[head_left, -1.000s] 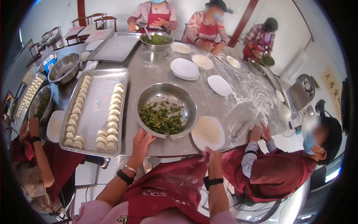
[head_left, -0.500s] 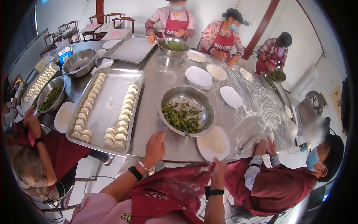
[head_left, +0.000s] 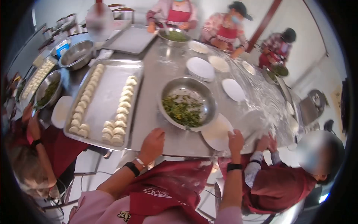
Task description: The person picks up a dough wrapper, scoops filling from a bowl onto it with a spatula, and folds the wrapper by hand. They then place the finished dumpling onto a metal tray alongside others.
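Observation:
My left hand (head_left: 152, 145) is over the table's front edge, between the dumpling tray (head_left: 131, 140) and a steel bowl (head_left: 161, 102) of chopped green filling (head_left: 181, 109). Its fingers are curled together; anything inside is hidden. My right hand (head_left: 235, 142) is closed at the right rim of a pale plate (head_left: 217, 134) with a beige surface, which lies just right of and below the bowl. Whether the fingers pinch the rim or something small cannot be made out. Rows of white dumplings (head_left: 123, 110) line the tray's left and right sides.
A co-worker's hands (head_left: 266, 142) are close to the right of mine. White plates (head_left: 200, 69), another plate (head_left: 234, 89) and flour (head_left: 266, 95) lie beyond the bowl. An empty tray (head_left: 132, 39) and a steel bowl (head_left: 76, 56) stand farther back. Other people work around the table.
My right hand has moved right and away from my body, from the plate's near edge to its right side. My left hand has barely moved. The camera view has shifted slightly.

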A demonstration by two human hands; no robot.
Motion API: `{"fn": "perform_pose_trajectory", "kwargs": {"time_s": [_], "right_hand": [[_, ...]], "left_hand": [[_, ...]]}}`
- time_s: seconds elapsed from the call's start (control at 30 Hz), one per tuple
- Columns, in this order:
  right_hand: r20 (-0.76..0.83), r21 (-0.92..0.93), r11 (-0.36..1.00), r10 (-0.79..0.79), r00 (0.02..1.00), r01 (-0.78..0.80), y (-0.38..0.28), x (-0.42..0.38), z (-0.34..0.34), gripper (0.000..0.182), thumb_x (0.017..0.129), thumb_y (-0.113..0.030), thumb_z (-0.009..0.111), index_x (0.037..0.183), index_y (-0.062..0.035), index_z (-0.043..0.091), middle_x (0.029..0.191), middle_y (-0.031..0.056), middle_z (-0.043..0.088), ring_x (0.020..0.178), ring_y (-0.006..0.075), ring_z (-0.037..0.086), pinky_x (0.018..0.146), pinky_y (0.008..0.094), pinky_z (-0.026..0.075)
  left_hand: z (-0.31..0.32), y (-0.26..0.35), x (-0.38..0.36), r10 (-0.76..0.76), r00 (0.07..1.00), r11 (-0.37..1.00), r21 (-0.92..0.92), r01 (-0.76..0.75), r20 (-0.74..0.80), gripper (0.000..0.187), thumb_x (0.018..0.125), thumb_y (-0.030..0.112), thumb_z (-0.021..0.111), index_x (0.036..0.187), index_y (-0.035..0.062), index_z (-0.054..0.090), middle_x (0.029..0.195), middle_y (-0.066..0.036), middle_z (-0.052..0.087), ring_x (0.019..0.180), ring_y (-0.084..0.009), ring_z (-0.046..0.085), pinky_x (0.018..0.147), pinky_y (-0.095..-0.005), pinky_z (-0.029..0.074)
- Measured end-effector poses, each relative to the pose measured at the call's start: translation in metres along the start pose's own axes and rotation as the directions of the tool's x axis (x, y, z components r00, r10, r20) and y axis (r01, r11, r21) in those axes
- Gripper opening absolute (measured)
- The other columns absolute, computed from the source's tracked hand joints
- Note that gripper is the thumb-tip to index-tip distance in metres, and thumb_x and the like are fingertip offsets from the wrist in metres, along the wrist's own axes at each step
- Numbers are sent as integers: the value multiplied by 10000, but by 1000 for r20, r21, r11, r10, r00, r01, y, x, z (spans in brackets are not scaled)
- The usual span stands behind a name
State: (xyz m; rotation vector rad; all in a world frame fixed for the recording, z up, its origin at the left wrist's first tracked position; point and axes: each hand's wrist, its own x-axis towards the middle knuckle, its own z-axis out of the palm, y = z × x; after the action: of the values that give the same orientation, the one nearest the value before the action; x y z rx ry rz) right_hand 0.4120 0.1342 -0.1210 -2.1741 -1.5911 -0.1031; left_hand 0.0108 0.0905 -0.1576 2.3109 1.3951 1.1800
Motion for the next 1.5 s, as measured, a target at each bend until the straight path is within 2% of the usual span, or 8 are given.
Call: {"fn": "perform_pose_trajectory", "kwargs": {"time_s": [0.13, 0.2, 0.27, 0.43, 0.53, 0.67, 1.2, 1.5], "right_hand": [[43, -226, 683, -705, 708, 695, 113, 60, 95, 597, 858, -431, 701, 1207, 45, 606, 1194, 254, 618, 1136, 418, 554, 991, 498, 423], [298, -21, 935, -333, 894, 355, 52, 77, 61, 461, 775, -399, 778, 854, 28, 624, 878, 228, 622, 917, 429, 585, 801, 518, 456], [229, -202, 732, -611, 758, 651, 80, 101, 84, 488, 716, -378, 820, 645, 17, 543, 684, 198, 571, 659, 374, 563, 610, 490, 435], [613, 82, 993, 21, 790, -90, -11, 90, 6, 391, 635, -268, 855, 738, 57, 664, 602, 132, 609, 542, 276, 575, 545, 412, 474], [629, 53, 997, 8, 777, -54, -2, 93, 17, 453, 775, -299, 799, 788, 124, 638, 692, 158, 654, 466, 194, 568, 377, 357, 426], [572, 478, 854, -124, 811, -206, 17, 84, 32, 389, 750, -225, 821, 828, 113, 644, 702, 118, 657, 613, 192, 627, 498, 378, 487], [198, 136, 985, -131, 971, 105, 29, 62, 45, 670, 651, -324, 881, 1167, 8, 612, 1168, 178, 612, 1144, 343, 539, 1020, 443, 415], [42, 360, 933, 10, 999, -25, -32, 25, -37, 385, 684, -168, 814, 972, 54, 689, 820, 168, 713, 717, 251, 686, 693, 362, 533]], "left_hand": [[9, -11, -8, -91, 994, 992, -89, 85, -66, 301, 839, 50, 558, 1095, -101, 606, 1175, -244, 594, 1146, -389, 557, 1022, -439, 458], [3, -12, -10, -42, 999, 999, 32, 43, -27, 271, 891, 75, 566, 1120, -62, 615, 1176, -208, 605, 1109, -370, 581, 951, -427, 496], [0, -13, -11, -57, 998, 992, 119, 53, 33, 280, 861, 97, 559, 1081, -55, 641, 1208, -181, 592, 1169, -328, 553, 986, -395, 480], [-11, -4, -6, -40, 991, 980, 197, 14, 130, 300, 783, 127, 572, 1018, -35, 667, 1208, -130, 578, 1193, -271, 505, 1054, -336, 419], [-5, -9, -7, -33, 986, 980, 199, 0, 165, 305, 774, 140, 583, 1011, -32, 669, 1219, -134, 575, 1205, -271, 496, 1060, -331, 410], [-4, -9, -8, -20, 991, 979, 201, -8, 134, 316, 755, 158, 598, 999, -29, 669, 1219, -136, 570, 1196, -269, 498, 1063, -329, 404], [14, -24, -16, -60, 994, 997, -58, 55, -95, 314, 859, 76, 555, 1128, -76, 603, 1155, -240, 615, 1101, -395, 589, 1003, -456, 472], [-13, 5, 6, 16, 999, 993, 117, -12, -37, 239, 803, 35, 612, 1026, -40, 654, 1145, -123, 620, 1100, -315, 581, 932, -403, 510]]}}
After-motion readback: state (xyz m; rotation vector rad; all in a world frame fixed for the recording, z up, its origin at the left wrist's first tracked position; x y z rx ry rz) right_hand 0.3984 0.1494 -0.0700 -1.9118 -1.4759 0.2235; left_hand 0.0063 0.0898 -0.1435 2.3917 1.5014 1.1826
